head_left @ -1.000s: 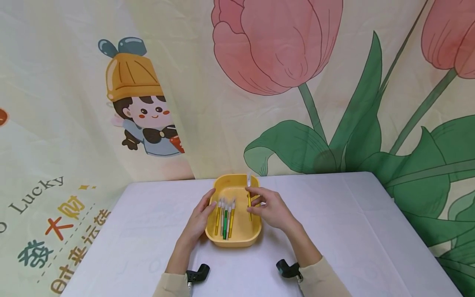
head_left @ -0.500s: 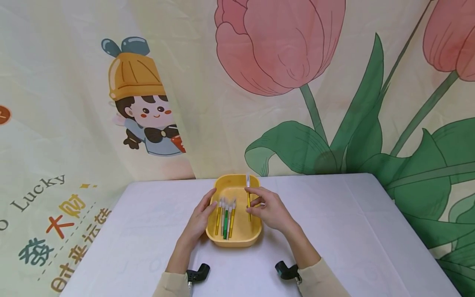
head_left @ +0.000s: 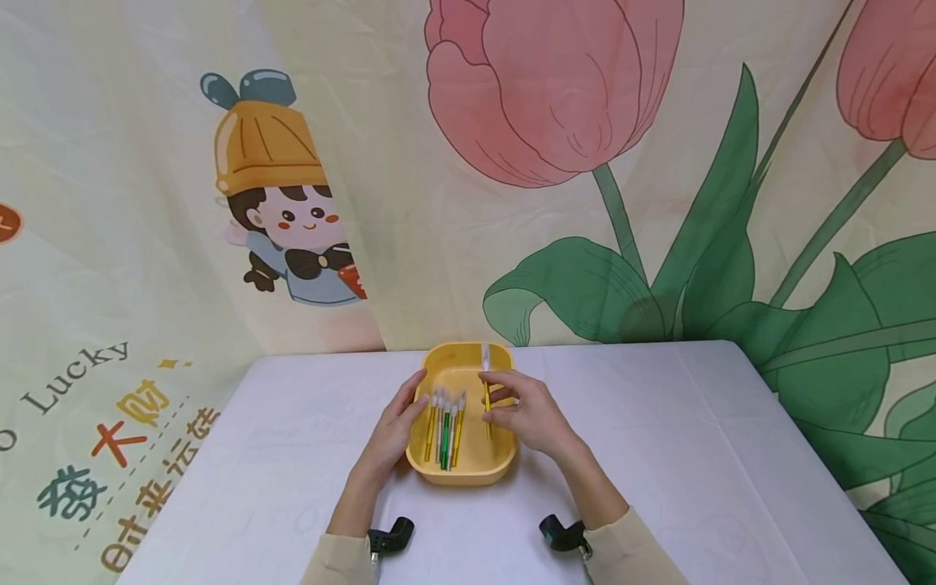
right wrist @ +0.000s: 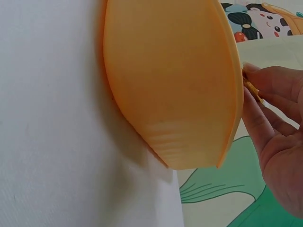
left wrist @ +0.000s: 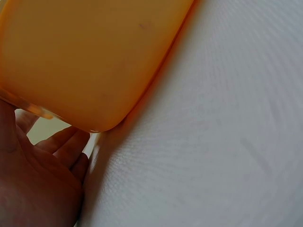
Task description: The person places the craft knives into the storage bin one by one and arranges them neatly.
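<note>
A yellow plastic tray (head_left: pixel 468 475) stands at the table's middle. My left hand (head_left: pixel 391 426) grips its left rim, thumb over the edge and fingers along the outer wall. In the left wrist view, the fingers of that hand (left wrist: pixel 52 165) show beyond the tray's wall. My right hand (head_left: pixel 530 410) pinches a slim yellow craft knife (head_left: pixel 487 422) with a pale capped tip pointing away, over the tray's right side. Its textured yellow end shows between thumb and fingers in the right wrist view. Several similar craft knives (head_left: pixel 444 439), yellow, silver and green, lie side by side on the tray's left.
A white cloth covers the table (head_left: pixel 643 463). Close behind its far edge hangs a printed backdrop (head_left: pixel 409 244) with tulips and a cartoon figure. A black wrist camera (head_left: pixel 392 536) sits at the left cuff, another (head_left: pixel 563 534) at the right.
My right hand has shifted slightly left with the yellow craft knife, bringing it a little further over the tray. The left hand and the other knives stay in place.
</note>
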`<state>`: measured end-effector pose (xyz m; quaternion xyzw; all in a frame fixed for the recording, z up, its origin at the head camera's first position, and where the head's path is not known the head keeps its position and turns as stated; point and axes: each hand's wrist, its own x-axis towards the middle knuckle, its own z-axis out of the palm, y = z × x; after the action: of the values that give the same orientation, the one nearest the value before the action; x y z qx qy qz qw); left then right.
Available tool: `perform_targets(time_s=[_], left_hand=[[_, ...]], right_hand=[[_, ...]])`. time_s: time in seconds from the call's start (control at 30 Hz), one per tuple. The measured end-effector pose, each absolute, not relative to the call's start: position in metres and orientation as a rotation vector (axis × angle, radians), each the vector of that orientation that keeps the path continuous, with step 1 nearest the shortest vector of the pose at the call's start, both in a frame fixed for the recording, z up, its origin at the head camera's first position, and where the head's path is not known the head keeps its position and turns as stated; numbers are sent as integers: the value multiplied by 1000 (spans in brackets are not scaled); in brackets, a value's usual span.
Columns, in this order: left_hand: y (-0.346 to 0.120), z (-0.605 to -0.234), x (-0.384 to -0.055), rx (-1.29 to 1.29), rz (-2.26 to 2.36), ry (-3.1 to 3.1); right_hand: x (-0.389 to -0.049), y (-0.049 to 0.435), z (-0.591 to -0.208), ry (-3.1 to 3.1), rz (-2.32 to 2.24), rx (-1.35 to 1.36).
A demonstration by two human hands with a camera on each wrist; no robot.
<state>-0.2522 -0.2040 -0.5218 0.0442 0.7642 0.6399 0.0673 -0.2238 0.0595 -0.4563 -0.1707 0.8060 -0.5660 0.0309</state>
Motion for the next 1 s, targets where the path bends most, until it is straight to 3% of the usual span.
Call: perform_targets(time_s=[1.0], left_hand=[[-206,-523,-253,147,1919,2303]], right_hand=[[-235,28,-456,2558,-1272,-566]])
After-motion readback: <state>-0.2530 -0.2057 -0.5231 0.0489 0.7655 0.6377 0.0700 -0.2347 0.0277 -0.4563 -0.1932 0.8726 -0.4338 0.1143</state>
